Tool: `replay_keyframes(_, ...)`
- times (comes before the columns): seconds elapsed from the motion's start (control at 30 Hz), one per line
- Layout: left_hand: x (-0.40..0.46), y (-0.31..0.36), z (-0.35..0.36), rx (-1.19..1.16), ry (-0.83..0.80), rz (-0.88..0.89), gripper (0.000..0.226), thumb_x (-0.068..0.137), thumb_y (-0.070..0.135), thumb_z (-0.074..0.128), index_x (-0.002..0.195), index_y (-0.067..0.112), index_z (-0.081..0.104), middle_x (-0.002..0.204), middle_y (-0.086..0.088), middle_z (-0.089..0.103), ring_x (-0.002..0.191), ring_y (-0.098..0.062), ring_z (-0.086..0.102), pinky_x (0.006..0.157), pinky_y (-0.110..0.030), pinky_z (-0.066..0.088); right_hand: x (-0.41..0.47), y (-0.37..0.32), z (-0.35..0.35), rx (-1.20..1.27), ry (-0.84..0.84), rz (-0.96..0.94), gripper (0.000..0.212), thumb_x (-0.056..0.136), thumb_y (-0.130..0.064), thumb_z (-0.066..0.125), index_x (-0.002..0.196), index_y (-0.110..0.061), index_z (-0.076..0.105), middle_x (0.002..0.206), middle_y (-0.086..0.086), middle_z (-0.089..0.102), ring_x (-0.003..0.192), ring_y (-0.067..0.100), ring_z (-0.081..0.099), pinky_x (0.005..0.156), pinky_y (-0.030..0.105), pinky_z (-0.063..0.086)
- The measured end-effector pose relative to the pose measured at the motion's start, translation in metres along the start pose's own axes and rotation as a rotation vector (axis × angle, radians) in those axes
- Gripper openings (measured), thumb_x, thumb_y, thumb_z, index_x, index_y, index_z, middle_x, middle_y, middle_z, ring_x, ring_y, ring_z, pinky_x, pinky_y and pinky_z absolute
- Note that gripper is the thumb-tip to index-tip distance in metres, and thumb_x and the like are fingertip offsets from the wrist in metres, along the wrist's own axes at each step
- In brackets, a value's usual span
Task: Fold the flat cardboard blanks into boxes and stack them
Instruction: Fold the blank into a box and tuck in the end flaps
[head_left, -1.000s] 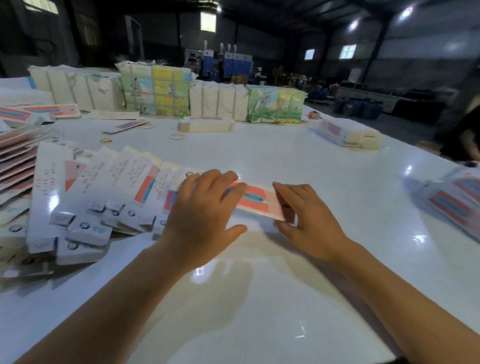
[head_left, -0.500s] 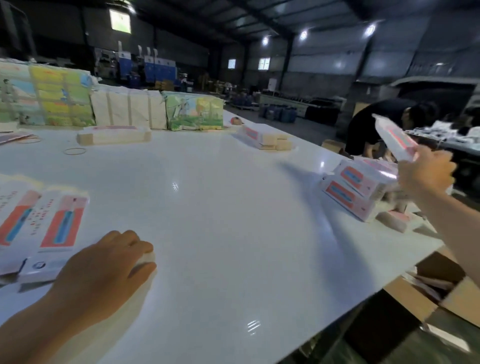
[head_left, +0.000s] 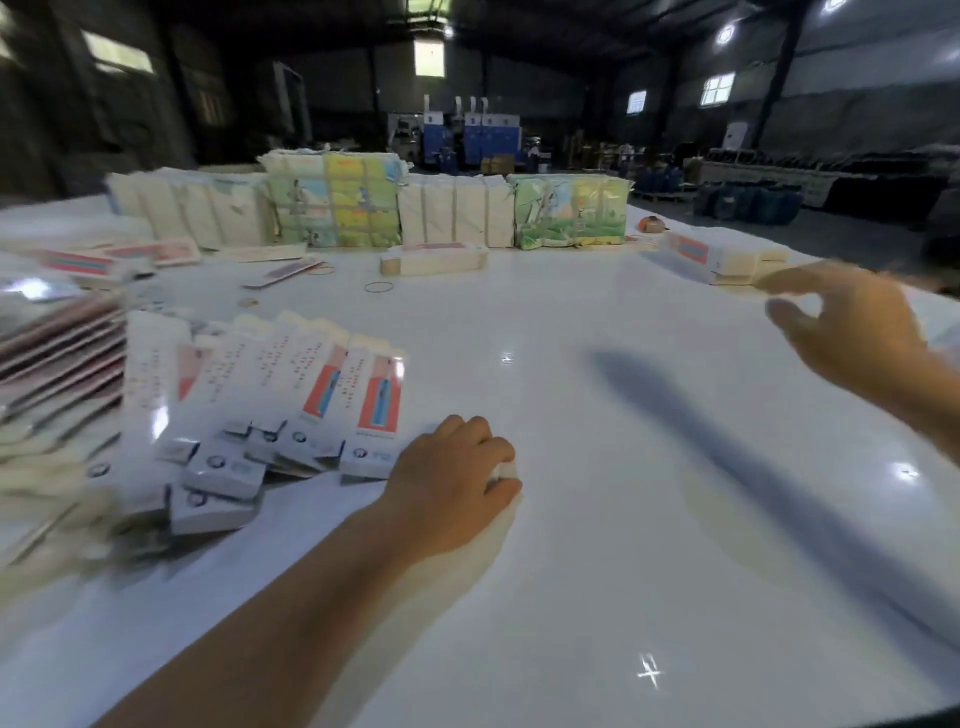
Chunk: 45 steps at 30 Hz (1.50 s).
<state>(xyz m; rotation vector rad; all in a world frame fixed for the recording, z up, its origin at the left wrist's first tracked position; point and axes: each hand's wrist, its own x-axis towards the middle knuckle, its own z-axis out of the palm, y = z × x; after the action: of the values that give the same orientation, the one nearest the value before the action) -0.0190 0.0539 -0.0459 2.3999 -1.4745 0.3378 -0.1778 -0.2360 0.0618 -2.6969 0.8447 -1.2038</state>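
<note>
Several flat white blanks with red-and-blue panels (head_left: 291, 395) lie fanned out on the white table (head_left: 597, 545) at the left. My left hand (head_left: 452, 483) rests on the table just right of the fan, its fingers loosely curled, touching the nearest blank's lower corner. My right hand (head_left: 852, 338) hovers blurred above the table's right side, fingers relaxed and empty. A few folded boxes (head_left: 711, 257) lie at the far right, beyond that hand. Another folded box (head_left: 434, 258) lies at the back centre.
More blanks are piled at the left edge (head_left: 57, 343). Wrapped bundles (head_left: 337, 200) and white packs (head_left: 457, 215) line the table's far side. A rubber band (head_left: 378, 286) lies near the middle. The table's edge runs along the right and lower right.
My view swung right, then back left. My right hand carried a folded box to the stack at the right, and now returns empty. The left hand stayed by the fanned blanks.
</note>
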Motion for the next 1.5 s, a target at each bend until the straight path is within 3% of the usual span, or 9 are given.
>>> replay_keyframes(0.17,-0.005,-0.007,0.0,-0.047,0.001,-0.007,0.035,0.094,0.041,0.043,0.122,0.025,0.056,0.12,0.006,0.052,0.107,-0.01,0.043,0.084,-0.021,0.035,-0.07,-0.091,0.093,-0.019,-0.531,-0.309,0.024,0.095,-0.025,0.048,0.104,-0.017,0.068,0.112,0.004,0.064,0.104,0.027,0.055,0.084,0.034,0.045)
replay_keyframes(0.37,-0.005,-0.007,0.001,-0.086,-0.027,-0.032,0.034,0.093,0.041,0.047,0.12,0.024,0.058,0.118,0.005,0.053,0.108,-0.012,0.044,0.083,-0.023,0.033,-0.085,-0.09,0.111,0.104,-0.481,-0.309,0.023,0.096,-0.02,0.048,0.097,-0.013,0.07,0.108,0.005,0.063,0.098,0.029,0.052,0.082,0.037,0.045)
replay_keyframes(0.5,0.008,-0.018,-0.023,-0.464,-0.029,-0.314,0.03,0.09,0.037,0.055,0.116,0.022,0.061,0.116,0.004,0.058,0.105,-0.014,0.054,0.085,-0.025,0.042,-0.086,-0.091,0.112,0.153,-0.46,-0.325,0.019,0.093,-0.017,0.053,0.09,-0.012,0.071,0.106,0.006,0.065,0.101,0.032,0.056,0.083,0.04,0.046)
replay_keyframes(0.73,0.048,-0.097,-0.066,-0.018,-0.226,-0.79,0.041,0.084,0.054,0.055,0.086,0.013,0.05,0.099,-0.01,0.059,0.09,-0.025,0.057,0.08,-0.032,0.046,-0.082,-0.089,0.112,0.187,-0.452,-0.313,0.016,0.089,-0.011,0.055,0.093,-0.014,0.071,0.103,0.004,0.064,0.096,0.03,0.054,0.08,0.038,0.045)
replay_keyframes(0.97,0.065,-0.105,-0.036,-0.134,-0.322,-0.926,0.07,0.063,0.055,0.076,0.111,0.01,0.051,0.105,-0.013,0.056,0.104,-0.031,0.053,0.094,-0.046,0.043,-0.08,-0.087,0.113,0.203,-0.452,-0.321,0.016,0.089,-0.009,0.056,0.092,-0.014,0.071,0.099,0.002,0.062,0.092,0.027,0.053,0.077,0.036,0.043)
replay_keyframes(1.1,0.066,-0.105,-0.029,-0.248,-0.102,-1.042,0.07,0.07,0.032,0.076,0.114,0.008,0.027,0.092,-0.01,0.047,0.095,-0.025,0.052,0.083,-0.038,0.047,-0.08,-0.087,0.114,0.215,-0.447,-0.314,0.016,0.089,-0.008,0.057,0.092,-0.013,0.072,0.099,0.003,0.063,0.093,0.029,0.054,0.079,0.038,0.045)
replay_keyframes(1.23,0.072,-0.084,-0.042,-0.45,0.063,-0.94,0.049,0.082,0.034,0.064,0.117,0.015,0.034,0.083,-0.003,0.049,0.071,-0.016,0.055,0.048,-0.027,0.039,-0.08,-0.089,0.113,0.216,-0.439,-0.311,0.015,0.089,-0.011,0.057,0.093,-0.011,0.072,0.1,0.005,0.064,0.094,0.03,0.054,0.079,0.037,0.044)
replay_keyframes(1.37,0.052,-0.034,-0.06,-0.659,-0.045,-0.63,0.078,0.059,0.078,0.059,0.116,0.028,0.04,0.097,0.01,0.056,0.077,-0.008,0.058,0.052,-0.025,0.038,-0.079,-0.091,0.111,0.192,-0.443,-0.31,0.017,0.09,-0.015,0.055,0.095,-0.012,0.071,0.102,0.007,0.064,0.093,0.032,0.053,0.08,0.036,0.044)
replay_keyframes(1.5,0.014,-0.003,-0.05,-0.456,-0.227,-0.343,0.11,0.047,0.081,0.057,0.141,0.039,0.017,0.128,0.011,0.038,0.101,-0.011,0.049,0.064,-0.019,0.043,-0.078,-0.092,0.108,0.159,-0.463,-0.313,0.019,0.087,-0.014,0.054,0.096,-0.008,0.069,0.101,0.01,0.064,0.094,0.034,0.054,0.079,0.04,0.046)
